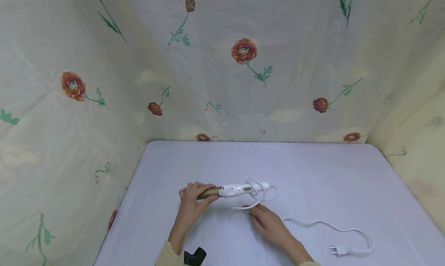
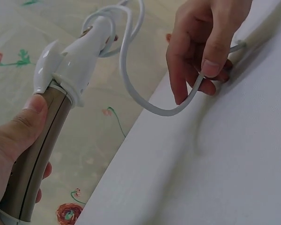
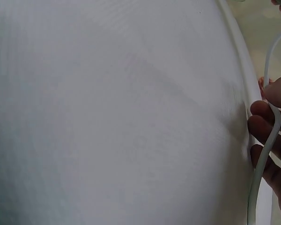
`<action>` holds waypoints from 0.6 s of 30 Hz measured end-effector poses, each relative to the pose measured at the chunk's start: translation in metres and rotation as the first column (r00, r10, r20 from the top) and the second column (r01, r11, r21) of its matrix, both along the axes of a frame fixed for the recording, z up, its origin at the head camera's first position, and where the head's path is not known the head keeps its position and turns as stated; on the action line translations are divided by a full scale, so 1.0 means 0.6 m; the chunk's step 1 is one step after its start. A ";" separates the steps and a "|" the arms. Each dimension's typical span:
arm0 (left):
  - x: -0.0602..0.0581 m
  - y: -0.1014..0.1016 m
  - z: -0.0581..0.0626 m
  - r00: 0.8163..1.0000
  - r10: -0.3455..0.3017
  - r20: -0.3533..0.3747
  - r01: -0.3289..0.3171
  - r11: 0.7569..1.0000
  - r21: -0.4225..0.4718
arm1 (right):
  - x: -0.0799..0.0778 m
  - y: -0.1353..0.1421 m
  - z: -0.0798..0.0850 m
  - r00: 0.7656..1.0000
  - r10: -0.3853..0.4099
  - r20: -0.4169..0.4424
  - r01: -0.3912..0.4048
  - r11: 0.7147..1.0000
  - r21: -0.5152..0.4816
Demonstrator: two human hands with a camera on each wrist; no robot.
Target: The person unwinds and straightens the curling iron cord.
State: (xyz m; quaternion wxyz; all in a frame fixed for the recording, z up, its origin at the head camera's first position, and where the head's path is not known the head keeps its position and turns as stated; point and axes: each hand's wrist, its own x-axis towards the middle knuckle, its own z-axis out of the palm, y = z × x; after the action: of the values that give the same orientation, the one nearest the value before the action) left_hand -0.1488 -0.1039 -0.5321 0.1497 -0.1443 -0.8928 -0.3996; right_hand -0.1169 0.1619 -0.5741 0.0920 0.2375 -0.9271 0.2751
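Note:
A curling iron (image 1: 236,190) with a white handle and a brown-gold barrel is held above the white table, roughly level. My left hand (image 1: 191,200) grips it by the barrel, thumb on the near side. The white power cord (image 2: 154,110) loops around the handle's far end. My right hand (image 1: 272,227) pinches that cord between thumb and fingers, just below and right of the handle; the right wrist view also shows the cord (image 3: 271,133) running across the fingers. Beyond my right hand, the cord trails to a two-pin plug (image 1: 338,251) lying on the table.
The white-covered table (image 1: 306,173) has rounded far corners. Curtains with a flower print (image 1: 243,51) surround it at the back and both sides. A black object (image 1: 195,256) shows beside my left sleeve at the bottom edge.

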 end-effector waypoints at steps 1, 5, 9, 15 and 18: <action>-0.001 0.000 0.000 1.000 0.001 -0.005 -0.001 1.000 -0.001 | 0.002 -0.002 0.000 1.000 -0.001 0.003 0.001 1.000 -0.002; -0.001 -0.001 -0.001 0.999 0.004 -0.032 -0.005 1.000 -0.012 | 0.009 -0.007 0.001 0.997 -0.031 0.070 0.033 0.999 -0.028; -0.002 -0.001 -0.002 0.999 0.003 -0.043 -0.004 1.000 -0.026 | 0.018 -0.007 0.002 0.990 -0.046 0.130 0.050 0.998 -0.028; -0.006 -0.002 -0.001 1.000 0.001 -0.026 -0.002 0.999 -0.032 | 0.032 -0.008 0.010 0.985 0.022 0.173 -0.018 1.000 -0.022; -0.007 -0.003 -0.002 1.000 0.002 -0.023 -0.003 0.999 -0.044 | 0.040 -0.009 0.014 0.977 0.078 0.197 -0.070 0.996 -0.051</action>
State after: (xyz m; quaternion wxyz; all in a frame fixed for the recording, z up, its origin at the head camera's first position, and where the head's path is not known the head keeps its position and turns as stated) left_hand -0.1530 -0.1054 -0.5336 0.1572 -0.1512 -0.8998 -0.3778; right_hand -0.0930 0.1565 -0.5655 -0.0061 0.2411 -0.9159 0.3208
